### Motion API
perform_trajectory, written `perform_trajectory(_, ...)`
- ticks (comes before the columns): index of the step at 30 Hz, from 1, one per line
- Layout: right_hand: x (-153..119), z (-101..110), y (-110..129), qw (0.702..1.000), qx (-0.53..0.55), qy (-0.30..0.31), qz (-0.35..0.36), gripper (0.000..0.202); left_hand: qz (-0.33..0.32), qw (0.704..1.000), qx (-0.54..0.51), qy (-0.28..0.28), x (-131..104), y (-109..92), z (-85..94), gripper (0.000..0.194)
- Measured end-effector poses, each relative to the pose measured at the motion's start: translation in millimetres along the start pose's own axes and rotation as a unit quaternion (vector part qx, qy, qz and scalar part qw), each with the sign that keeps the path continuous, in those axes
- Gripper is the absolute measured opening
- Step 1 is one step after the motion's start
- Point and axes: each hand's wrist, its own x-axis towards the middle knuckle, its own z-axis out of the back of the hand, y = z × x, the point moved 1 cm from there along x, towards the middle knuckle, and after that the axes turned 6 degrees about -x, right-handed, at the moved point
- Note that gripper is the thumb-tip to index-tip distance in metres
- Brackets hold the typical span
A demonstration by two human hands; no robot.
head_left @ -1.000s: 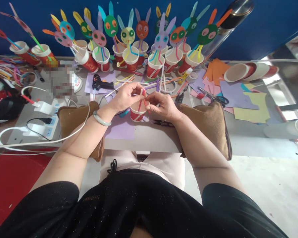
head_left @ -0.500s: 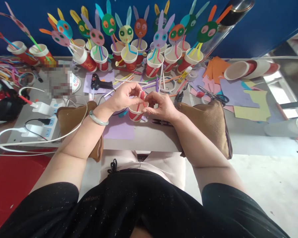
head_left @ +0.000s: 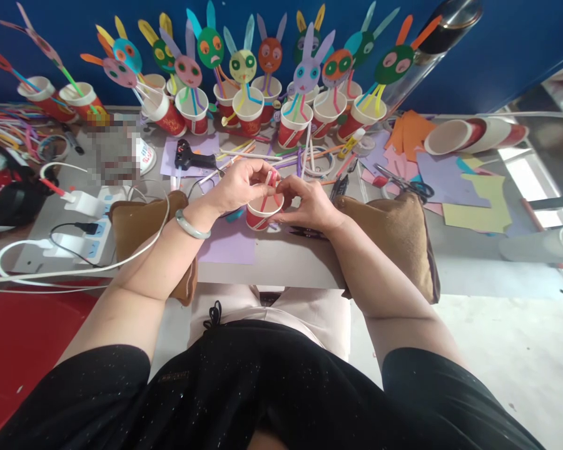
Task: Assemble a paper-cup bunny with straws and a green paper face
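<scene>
Head view: desk (head_left: 300, 265) bears rabbit-faced figures (head_left: 306, 75) propped by cups (head_left: 293, 135) along the back. Right hand (head_left: 315, 205) curves beside the red paper cup (head_left: 257, 220), likely steadying it, grip unclear; left hand (head_left: 237, 186) pinches the red strip (head_left: 274, 177) over the cup's mouth, seemingly for fine control.

1. In my head view, the bare left hand (head_left: 248, 184) pinches thin red and white strips (head_left: 269, 182) over a red-and-white paper cup (head_left: 261, 219).
2. I see the bare right hand (head_left: 312, 205) at this cup's right side, thumb and fingers parted.
3. Behind, a black plastic glue gun (head_left: 197, 160) lies on purple paper (head_left: 207, 142).
4. Farther back, colourful long-eared paper faces (head_left: 306, 76) rise from red-and-white cups.
</scene>
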Motion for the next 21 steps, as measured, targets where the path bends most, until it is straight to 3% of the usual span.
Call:
perform_trajectory(14, -2.1, 0.4, 3.0, 1.0, -0.008, 0.006, -0.004, 0.046, -0.011, 1.0, -0.01, -0.024, 1.7, 2.0, 0.8, 0.036)
perform_trajectory(21, -0.7, -1.0, 4.1, 0.997, 0.068, -0.016, -0.028, 0.033, -0.014, 0.998, 0.019, -0.06, 4.2, 6.1, 7.1, 0.033)
